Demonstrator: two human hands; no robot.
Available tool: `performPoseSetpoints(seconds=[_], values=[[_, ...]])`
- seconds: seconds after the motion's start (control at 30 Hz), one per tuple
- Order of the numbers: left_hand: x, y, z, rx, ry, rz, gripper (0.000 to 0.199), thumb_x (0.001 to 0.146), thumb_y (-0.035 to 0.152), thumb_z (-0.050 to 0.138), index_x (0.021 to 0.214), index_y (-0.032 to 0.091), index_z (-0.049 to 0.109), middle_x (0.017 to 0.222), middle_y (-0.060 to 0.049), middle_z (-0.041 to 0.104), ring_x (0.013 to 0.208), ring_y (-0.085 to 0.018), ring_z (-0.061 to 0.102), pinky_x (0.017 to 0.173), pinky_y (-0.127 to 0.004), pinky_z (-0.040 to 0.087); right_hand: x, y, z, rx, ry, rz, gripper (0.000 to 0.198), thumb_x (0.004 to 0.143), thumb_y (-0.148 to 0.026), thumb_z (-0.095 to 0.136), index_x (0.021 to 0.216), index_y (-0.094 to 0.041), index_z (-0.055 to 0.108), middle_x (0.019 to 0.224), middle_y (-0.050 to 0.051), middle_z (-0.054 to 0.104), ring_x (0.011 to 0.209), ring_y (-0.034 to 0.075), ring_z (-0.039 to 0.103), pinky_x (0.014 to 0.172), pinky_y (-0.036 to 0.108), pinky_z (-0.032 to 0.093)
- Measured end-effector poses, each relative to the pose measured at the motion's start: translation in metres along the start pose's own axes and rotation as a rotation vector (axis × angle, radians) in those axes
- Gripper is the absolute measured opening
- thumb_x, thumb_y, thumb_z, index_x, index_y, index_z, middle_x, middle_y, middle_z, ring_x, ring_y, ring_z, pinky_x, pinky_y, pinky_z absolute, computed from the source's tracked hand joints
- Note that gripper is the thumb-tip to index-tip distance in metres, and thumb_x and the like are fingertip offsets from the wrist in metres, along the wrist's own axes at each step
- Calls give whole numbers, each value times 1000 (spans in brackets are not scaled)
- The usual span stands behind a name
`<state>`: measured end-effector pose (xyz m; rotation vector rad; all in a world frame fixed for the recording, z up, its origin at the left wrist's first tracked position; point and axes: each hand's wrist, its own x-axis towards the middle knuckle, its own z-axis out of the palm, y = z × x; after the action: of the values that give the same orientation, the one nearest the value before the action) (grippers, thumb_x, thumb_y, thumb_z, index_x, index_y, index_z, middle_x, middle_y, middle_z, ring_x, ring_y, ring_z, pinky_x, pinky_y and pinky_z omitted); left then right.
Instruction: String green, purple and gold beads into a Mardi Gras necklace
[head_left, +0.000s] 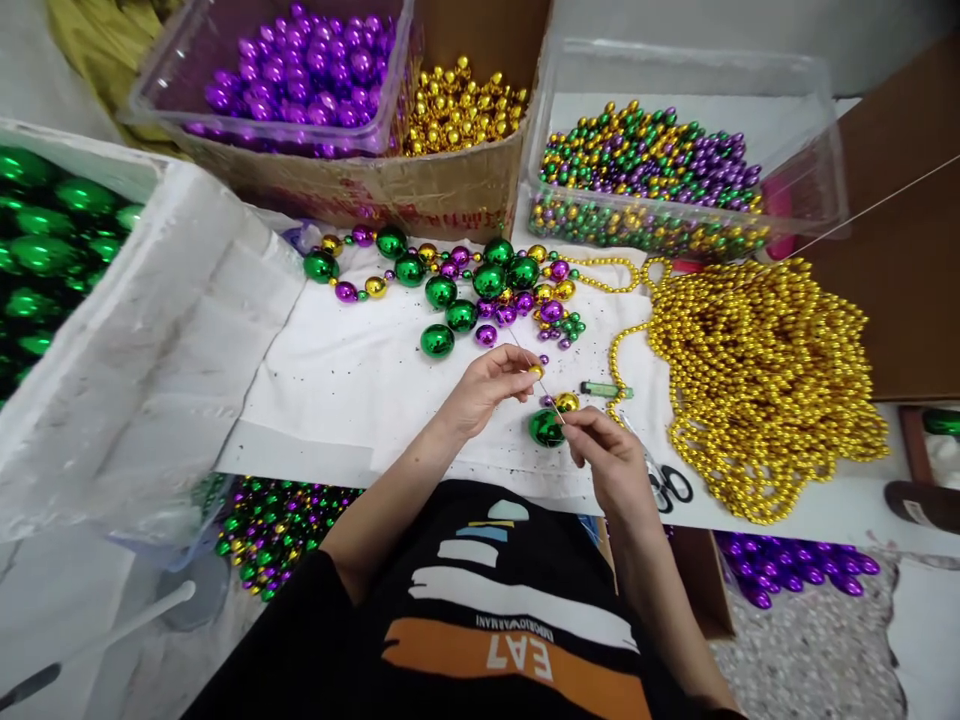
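Observation:
My left hand [495,385] pinches a small gold bead [537,370] between thumb and fingertips. In the fingertips of my right hand [604,450] is the end of a thin needle [556,405], with a fine thread running up past the left fingers. Just below lie a big green bead [546,428], a gold bead [568,402] and a small purple bead [547,401]; I cannot tell which of them are threaded. Ahead of my hands, a bead garland [409,268] and loose green, purple and gold beads [491,280] rest on the white cloth [337,370].
Gold bead strings [765,390] are heaped at right, near black-handled scissors [671,487] and a green lighter [606,390]. Behind stand a cardboard box [337,190], a purple-bead tub [274,128] and a mixed-bead tub [806,110]. A white box [187,260] of green beads is at left.

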<state>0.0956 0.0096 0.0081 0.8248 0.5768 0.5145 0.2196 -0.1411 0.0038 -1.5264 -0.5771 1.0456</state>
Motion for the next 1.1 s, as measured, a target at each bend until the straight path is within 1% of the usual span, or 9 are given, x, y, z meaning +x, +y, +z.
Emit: performPoseSetpoints(seconds=[0.17, 0.27, 0.3, 0.43, 0.5, 0.6, 0.83, 0.97, 1.1], values=[[-1, 1, 8, 101, -121, 57, 23, 75, 26, 78, 94, 17, 68, 91, -2, 66, 73, -9, 58, 66, -22, 48, -2, -3, 1, 111, 8, -11, 10, 79, -29, 75, 87, -24, 76, 81, 0, 61, 54, 7, 42, 47, 23, 30], [-7, 5, -2, 179, -176, 49, 30, 80, 29, 74, 107, 18, 68, 104, -7, 69, 80, -12, 63, 72, -25, 51, -3, -5, -1, 172, 2, -35, 8, 77, -29, 76, 84, -24, 75, 81, 0, 59, 53, 7, 44, 47, 23, 31], [-9, 6, -9, 208, -127, 54, 31, 81, 31, 73, 109, 18, 67, 105, -8, 69, 80, -13, 64, 72, -26, 52, -4, -4, -2, 189, 10, -37, 8, 76, -28, 77, 82, -24, 74, 80, -1, 57, 53, 7, 44, 47, 23, 32], [-9, 1, -42, 360, 230, 122, 25, 81, 35, 71, 98, 17, 67, 91, -5, 69, 72, -12, 61, 66, -25, 51, -7, 9, -8, 221, 69, 1, 12, 73, -28, 80, 78, -23, 71, 72, -3, 53, 50, 7, 45, 46, 23, 31], [-5, -5, -53, 454, 298, 150, 22, 80, 33, 70, 94, 16, 67, 86, -3, 68, 70, -12, 59, 65, -25, 50, -9, 17, -10, 219, 91, 24, 13, 72, -29, 80, 78, -22, 70, 69, -3, 53, 49, 7, 45, 46, 23, 30], [1, -15, -56, 612, 317, 204, 15, 83, 28, 65, 93, 16, 67, 84, -3, 67, 71, -13, 59, 67, -26, 48, -11, 24, -12, 203, 128, 43, 16, 72, -31, 80, 77, -21, 70, 66, -3, 54, 49, 7, 44, 45, 23, 30], [19, -22, -35, 1108, 262, 345, 11, 88, 17, 57, 93, 18, 67, 91, -3, 68, 77, -15, 60, 74, -29, 47, -14, 36, -24, 160, 199, 71, 21, 71, -35, 80, 78, -19, 69, 65, -2, 55, 49, 8, 42, 44, 23, 30], [31, -33, -17, 1395, 109, 468, 13, 91, 16, 55, 97, 18, 66, 96, -5, 68, 89, -20, 60, 81, -34, 47, -14, 38, -27, 153, 210, 67, 22, 71, -37, 78, 78, -19, 67, 62, -3, 53, 48, 8, 41, 44, 23, 30], [24, -53, -8, 1567, 6, 627, 17, 94, 16, 50, 99, 17, 66, 102, -9, 67, 95, -23, 57, 82, -37, 46, -13, 34, -25, 155, 204, 70, 18, 72, -35, 76, 79, -20, 67, 63, -3, 52, 50, 9, 41, 45, 23, 31]])
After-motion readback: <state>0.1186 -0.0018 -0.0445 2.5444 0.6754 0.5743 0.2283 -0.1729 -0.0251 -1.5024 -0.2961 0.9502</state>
